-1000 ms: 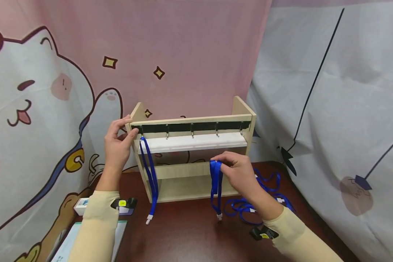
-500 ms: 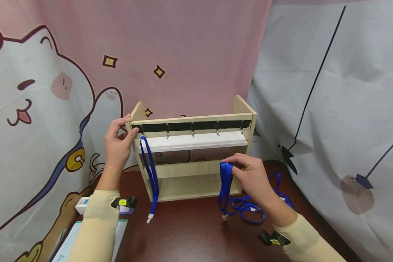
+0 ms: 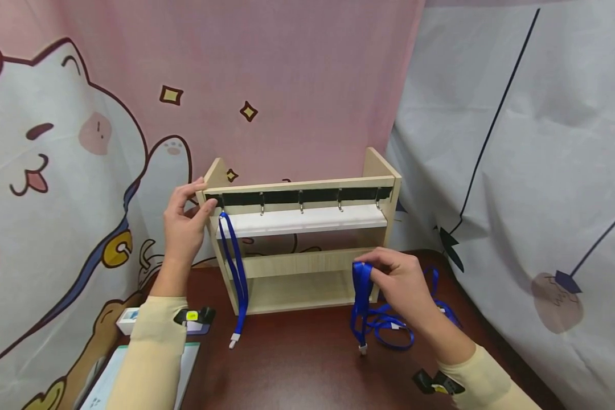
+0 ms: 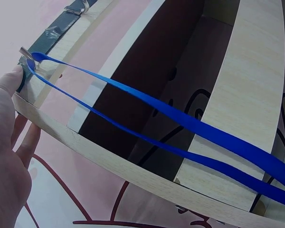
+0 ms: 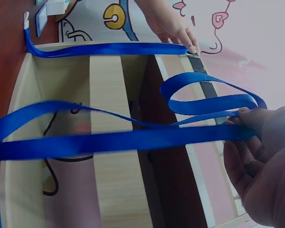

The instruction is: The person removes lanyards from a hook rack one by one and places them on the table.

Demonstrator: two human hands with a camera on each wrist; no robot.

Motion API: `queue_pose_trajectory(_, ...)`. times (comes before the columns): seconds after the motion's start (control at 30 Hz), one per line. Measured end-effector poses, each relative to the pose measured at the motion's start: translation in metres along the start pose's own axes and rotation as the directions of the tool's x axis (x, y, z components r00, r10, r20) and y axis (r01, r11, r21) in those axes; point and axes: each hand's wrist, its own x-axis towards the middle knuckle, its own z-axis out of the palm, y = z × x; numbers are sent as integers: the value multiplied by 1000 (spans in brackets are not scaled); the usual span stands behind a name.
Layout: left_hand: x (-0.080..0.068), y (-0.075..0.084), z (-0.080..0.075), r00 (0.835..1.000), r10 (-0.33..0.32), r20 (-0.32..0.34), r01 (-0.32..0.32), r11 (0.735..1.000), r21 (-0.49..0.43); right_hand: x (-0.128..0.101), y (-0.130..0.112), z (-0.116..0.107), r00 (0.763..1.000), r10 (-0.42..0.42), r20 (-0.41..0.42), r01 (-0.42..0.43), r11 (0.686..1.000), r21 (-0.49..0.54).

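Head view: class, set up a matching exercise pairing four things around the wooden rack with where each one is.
Things:
1. left hand
2. right hand
3. hung lanyard
4. loose lanyards

Places:
A. lying on the table, right of the rack
B. dangling from the leftmost hook
C. on the rack's top left corner
D. pinching a folded blue lanyard

Pairs: 1-C, 2-D, 3-B, 4-A

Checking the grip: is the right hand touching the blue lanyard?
Touching. The right wrist view shows the right hand pinching the blue lanyard between its fingertips.
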Motion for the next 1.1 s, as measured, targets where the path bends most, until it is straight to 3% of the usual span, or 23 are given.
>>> queue_pose_trajectory(0.4,-1,2,0,1000,-12,-2,12,999,30,-10,10,27,994,-70,81,65,995,74)
queue_pose_trajectory(0.7,-1,-2,0,1000,-2,2,2,1000,22,-20,20,36,993,15,120,-16,1000,7)
queue_pose_trajectory(1.1,-1,-2,1,1000,-6,-2,6,1000,18,-38,54,42,974,93,206,-90,996,-23)
